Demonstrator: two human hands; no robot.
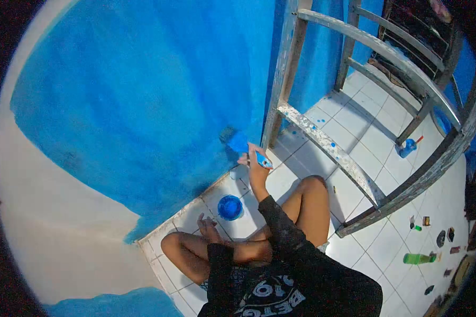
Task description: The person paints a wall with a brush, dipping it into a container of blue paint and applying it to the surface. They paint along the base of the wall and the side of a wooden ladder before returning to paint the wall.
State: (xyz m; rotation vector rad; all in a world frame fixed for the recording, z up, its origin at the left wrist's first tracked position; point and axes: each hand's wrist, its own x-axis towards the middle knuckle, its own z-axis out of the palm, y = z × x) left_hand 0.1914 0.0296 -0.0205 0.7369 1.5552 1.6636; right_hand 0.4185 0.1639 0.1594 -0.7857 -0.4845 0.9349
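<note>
I sit cross-legged on a white tiled floor facing a wall (143, 90) painted blue over white. My right hand (255, 162) grips a blue-smeared paintbrush (238, 141) whose bristles press against the low part of the blue wall. My left hand (209, 228) rests open on my left knee, holding nothing. A small round tub of blue paint (230, 207) stands on the floor between my knees and the wall, below the brush.
A paint-spattered wooden scaffold frame (333, 148) stands close on the right, leaning over my legs. A blue container (407, 148) lies under it. A green bottle (418, 258) and small items are scattered at lower right. Unpainted white wall (53, 211) remains at lower left.
</note>
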